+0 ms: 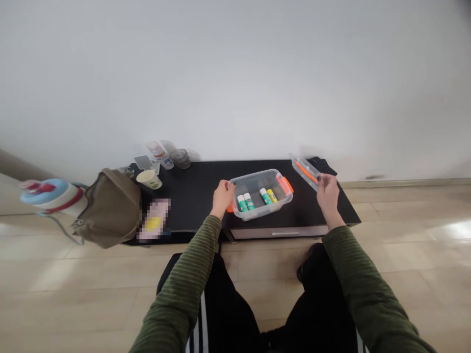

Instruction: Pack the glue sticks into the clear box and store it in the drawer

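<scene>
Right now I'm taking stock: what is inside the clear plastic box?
Inside the clear plastic box are three green-and-white tubes and one yellow tube. Whatever lies directly beneath them is covered and cannot be seen.

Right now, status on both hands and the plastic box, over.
Left hand gripping clear plastic box. Right hand holding lid, apart from box. Four glue sticks inside, nothing covering them.

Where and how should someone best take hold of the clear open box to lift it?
Probably by its two short ends, one hand from each side: the clear box is oblong, the left hand holds its left end, and its right end, with an orange clip, has no hand on it.
</scene>
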Demonstrator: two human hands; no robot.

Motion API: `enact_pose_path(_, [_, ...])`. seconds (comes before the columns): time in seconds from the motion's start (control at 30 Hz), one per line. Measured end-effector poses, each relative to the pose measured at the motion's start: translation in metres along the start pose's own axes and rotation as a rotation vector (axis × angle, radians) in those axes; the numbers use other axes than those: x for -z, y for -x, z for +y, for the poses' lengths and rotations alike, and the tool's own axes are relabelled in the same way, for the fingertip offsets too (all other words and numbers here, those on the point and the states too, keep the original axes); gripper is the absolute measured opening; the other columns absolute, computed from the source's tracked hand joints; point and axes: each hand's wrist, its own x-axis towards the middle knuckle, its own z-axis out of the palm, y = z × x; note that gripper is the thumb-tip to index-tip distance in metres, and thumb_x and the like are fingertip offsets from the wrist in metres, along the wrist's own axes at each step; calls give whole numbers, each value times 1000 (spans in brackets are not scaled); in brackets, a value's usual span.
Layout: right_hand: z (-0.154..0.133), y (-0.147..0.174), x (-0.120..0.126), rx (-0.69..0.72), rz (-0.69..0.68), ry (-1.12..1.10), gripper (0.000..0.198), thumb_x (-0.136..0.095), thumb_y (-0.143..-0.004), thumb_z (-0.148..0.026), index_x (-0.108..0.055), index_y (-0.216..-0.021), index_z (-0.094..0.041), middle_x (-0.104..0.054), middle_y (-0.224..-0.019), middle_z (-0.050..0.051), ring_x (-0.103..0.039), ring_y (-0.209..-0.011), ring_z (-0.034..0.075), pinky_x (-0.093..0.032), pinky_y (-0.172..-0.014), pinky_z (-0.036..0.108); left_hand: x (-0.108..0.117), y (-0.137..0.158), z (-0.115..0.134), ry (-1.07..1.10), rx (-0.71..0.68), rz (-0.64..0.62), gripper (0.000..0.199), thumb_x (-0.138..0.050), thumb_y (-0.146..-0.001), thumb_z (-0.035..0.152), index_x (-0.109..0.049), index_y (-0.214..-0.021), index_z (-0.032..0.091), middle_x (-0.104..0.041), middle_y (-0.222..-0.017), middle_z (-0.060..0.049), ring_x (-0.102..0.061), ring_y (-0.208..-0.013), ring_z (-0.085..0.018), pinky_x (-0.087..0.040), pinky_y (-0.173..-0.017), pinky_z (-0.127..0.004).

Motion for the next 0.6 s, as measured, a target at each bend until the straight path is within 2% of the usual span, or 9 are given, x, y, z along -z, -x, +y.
enact_pose_path(0.17, [2,-17,6,-87,374,-446,42,-31,-103,-56,-42,-124,-20,-65,-118,17,-71,-105,25,-57,-92,50,-9,-9,-11,105,-32,-23,29,-54,-91,45,-64,-102,20,-73,-96,-5,-66,-84,-17,-48,-74,-27])
enact_pose_path(0.27, [11,-29,7,-232,452,-664,43,-29,-103,-60,-46,-116,-23,-66,-116,14,-72,-104,24,-59,-90,51,-15,-15,-16,228,-40,-38,32,-58,-90,45,-67,-104,18,-74,-97,-7,-67,-86,-18,-49,-75,-27])
enact_pose_path(0.4, [7,-32,-4,-656,318,-1005,29,-52,-99,-48,-56,-93,-20,-70,-92,5,-73,-92,17,-63,-86,33,-24,-17,-16,439,-24,-80,37,-62,-87,48,-70,-107,17,-74,-100,-9,-67,-88,-20,-51,-80,-30])
enact_pose_path(0.47, [-5,-28,-15,-843,211,-1063,24,-60,-96,-40,-60,-86,-18,-71,-80,3,-73,-81,15,-64,-78,26,-28,-16,-14,529,4,-96,39,-64,-85,50,-71,-107,18,-73,-100,-9,-67,-89,-20,-51,-82,-31])
enact_pose_path(0.53, [-19,-22,-27,-903,104,-1054,23,-67,-91,-37,-63,-83,-16,-72,-75,4,-72,-73,15,-64,-70,24,-30,-15,-10,590,48,-101,40,-65,-85,51,-69,-108,18,-73,-99,-9,-67,-89,-20,-51,-83,-32])
enact_pose_path(0.6, [-31,-17,-38,-867,1,-1030,24,-76,-85,-37,-65,-82,-16,-73,-74,5,-72,-69,16,-64,-65,25,-32,-13,-6,625,85,-105,39,-63,-87,51,-68,-107,17,-72,-99,-9,-67,-89,-20,-52,-83,-32])
